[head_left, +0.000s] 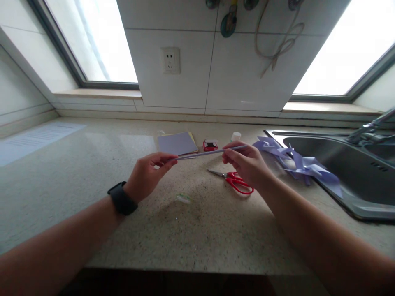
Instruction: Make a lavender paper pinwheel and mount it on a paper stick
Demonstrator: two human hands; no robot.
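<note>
Above the counter [92, 197], the left hand [145, 174] and right hand [247, 164] each kept a closed pinch grip on one end of a thin paper stick [210, 153], red scissors [237, 183] lying below.

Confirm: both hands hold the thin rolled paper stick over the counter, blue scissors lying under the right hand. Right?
Not quite. The scissors have red handles, not blue, as the head view shows. The rest holds: left hand and right hand each pinch an end of the paper stick above the counter.
</note>
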